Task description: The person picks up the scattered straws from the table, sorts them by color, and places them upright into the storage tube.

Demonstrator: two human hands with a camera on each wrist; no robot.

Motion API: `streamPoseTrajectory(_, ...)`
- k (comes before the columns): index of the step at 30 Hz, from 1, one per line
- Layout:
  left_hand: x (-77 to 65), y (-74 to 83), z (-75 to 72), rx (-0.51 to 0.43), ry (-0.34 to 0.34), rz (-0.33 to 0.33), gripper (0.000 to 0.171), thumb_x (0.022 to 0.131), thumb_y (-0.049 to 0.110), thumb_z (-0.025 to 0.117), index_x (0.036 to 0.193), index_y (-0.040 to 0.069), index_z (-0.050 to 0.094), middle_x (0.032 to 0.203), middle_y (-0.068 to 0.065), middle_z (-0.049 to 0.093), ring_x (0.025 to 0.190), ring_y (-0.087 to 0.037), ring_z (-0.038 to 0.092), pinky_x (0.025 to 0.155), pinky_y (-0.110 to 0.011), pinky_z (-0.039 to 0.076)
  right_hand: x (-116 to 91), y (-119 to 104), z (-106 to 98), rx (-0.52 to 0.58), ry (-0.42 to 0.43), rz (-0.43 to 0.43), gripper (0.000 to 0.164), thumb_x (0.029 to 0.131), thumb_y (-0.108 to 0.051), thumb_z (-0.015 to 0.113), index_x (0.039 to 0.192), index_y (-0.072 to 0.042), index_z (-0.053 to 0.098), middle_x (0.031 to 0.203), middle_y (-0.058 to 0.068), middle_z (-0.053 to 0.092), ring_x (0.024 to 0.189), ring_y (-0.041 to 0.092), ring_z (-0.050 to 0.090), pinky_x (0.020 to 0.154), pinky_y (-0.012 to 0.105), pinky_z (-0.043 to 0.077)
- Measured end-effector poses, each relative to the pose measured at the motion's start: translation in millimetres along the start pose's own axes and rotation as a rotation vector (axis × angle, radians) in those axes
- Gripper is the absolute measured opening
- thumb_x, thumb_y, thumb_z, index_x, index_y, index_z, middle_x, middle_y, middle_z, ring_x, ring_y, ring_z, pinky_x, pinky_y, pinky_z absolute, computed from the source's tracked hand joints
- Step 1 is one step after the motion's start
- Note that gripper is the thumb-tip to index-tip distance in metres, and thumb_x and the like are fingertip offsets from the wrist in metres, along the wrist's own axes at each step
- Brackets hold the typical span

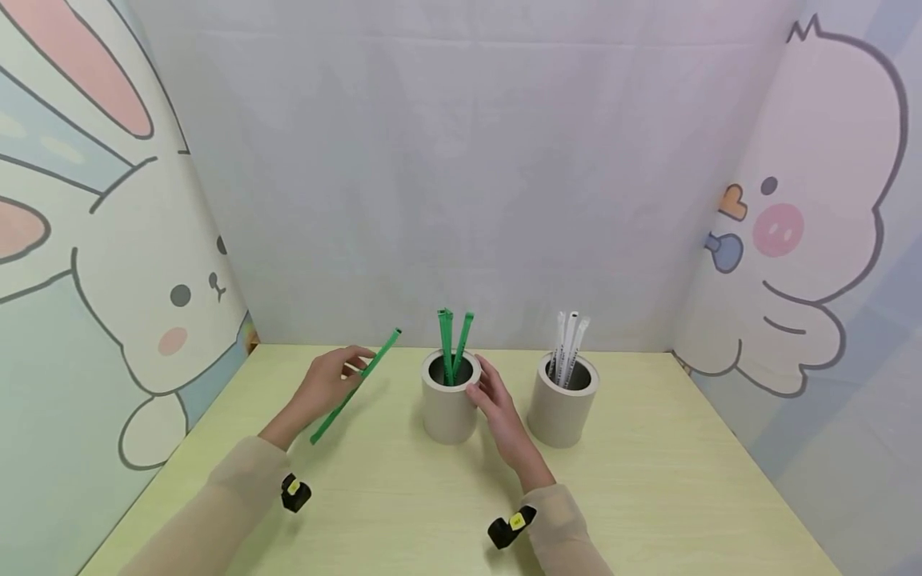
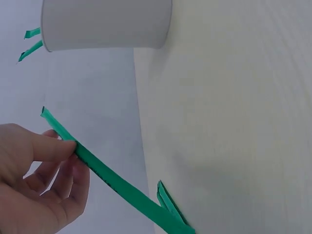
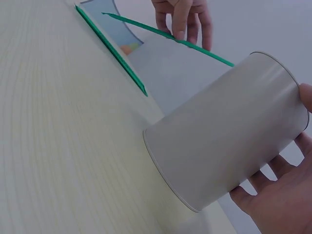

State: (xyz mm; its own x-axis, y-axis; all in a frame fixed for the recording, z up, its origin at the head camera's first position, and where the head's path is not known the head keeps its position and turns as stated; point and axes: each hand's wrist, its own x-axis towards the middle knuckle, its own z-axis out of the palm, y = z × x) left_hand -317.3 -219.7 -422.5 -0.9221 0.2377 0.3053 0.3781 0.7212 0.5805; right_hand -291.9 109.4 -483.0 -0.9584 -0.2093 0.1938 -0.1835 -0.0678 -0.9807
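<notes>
My left hand (image 1: 327, 388) (image 2: 44, 170) pinches a long green straw (image 1: 338, 408) (image 2: 112, 180) between thumb and fingers, left of the cups. The straw slants, with its lower end by the table and its top pointing toward the left cup. That grey cylindrical cup (image 1: 446, 408) (image 3: 229, 131) holds a few upright green straws (image 1: 450, 344). My right hand (image 1: 500, 408) (image 3: 278, 200) grips the cup's right side, thumb and fingers wrapped around its wall. In the right wrist view the left hand (image 3: 183, 17) and its straw (image 3: 204, 52) appear beyond the cup.
A second grey cup (image 1: 562, 412) with white wrapped straws (image 1: 569, 336) stands just right of my right hand. Both sit on a pale yellow-green table (image 1: 648, 480) closed in by cartoon-printed walls on the left, back and right.
</notes>
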Motion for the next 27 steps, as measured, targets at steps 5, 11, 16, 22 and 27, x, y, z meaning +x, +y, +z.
streamPoseTrajectory(5, 7.9, 14.5, 0.4, -0.101, 0.077, -0.018, 0.045, 0.098, -0.006, 0.068, 0.140, 0.011, 0.067, 0.117, -0.014, 0.073, 0.105, -0.034, 0.073, 0.079, -0.042, 0.064, 0, 0, 0, -0.007, 0.000, 0.000, 0.067, 0.110, -0.039, 0.057, 0.169, -0.028, 0.028, 0.169, 0.011, 0.037, 0.158, 0.034, 0.031, 0.127, 0.061, 0.026)
streamPoseTrajectory(11, 19.8, 36.7, 2.8, -0.170, 0.165, -0.017, 0.046, 0.100, -0.005, 0.066, 0.143, 0.010, 0.065, 0.119, -0.015, 0.072, 0.110, -0.035, 0.071, 0.085, -0.046, 0.063, 0, -1, 1, -0.009, 0.001, 0.001, 0.066, 0.110, -0.039, 0.056, 0.169, -0.027, 0.028, 0.169, 0.011, 0.037, 0.157, 0.034, 0.031, 0.127, 0.060, 0.026)
streamPoseTrajectory(16, 29.6, 57.2, 4.5, -0.248, 0.223, -0.014, 0.045, 0.101, -0.003, 0.065, 0.143, 0.012, 0.064, 0.122, -0.013, 0.072, 0.113, -0.032, 0.070, 0.092, -0.047, 0.060, 0, -1, 1, -0.008, 0.003, -0.003, 0.066, 0.111, -0.037, 0.056, 0.169, -0.026, 0.028, 0.169, 0.011, 0.037, 0.157, 0.033, 0.031, 0.126, 0.059, 0.027)
streamPoseTrajectory(22, 41.5, 86.5, 2.8, -0.395, 0.271, -0.003, 0.045, 0.102, 0.002, 0.066, 0.145, 0.017, 0.064, 0.126, -0.010, 0.070, 0.115, -0.029, 0.068, 0.094, -0.044, 0.060, -1, -2, 1, -0.013, 0.007, -0.004, 0.066, 0.111, -0.036, 0.056, 0.169, -0.025, 0.027, 0.169, 0.010, 0.036, 0.157, 0.033, 0.031, 0.126, 0.058, 0.027)
streamPoseTrajectory(27, 50.4, 106.1, 1.3, -0.460, 0.331, 0.032, 0.045, 0.103, 0.005, 0.066, 0.145, 0.020, 0.064, 0.126, -0.008, 0.069, 0.115, -0.026, 0.067, 0.096, -0.044, 0.060, -2, -3, 1, -0.010, 0.008, 0.000, 0.066, 0.111, -0.037, 0.056, 0.169, -0.026, 0.027, 0.170, 0.010, 0.035, 0.158, 0.033, 0.030, 0.127, 0.059, 0.025)
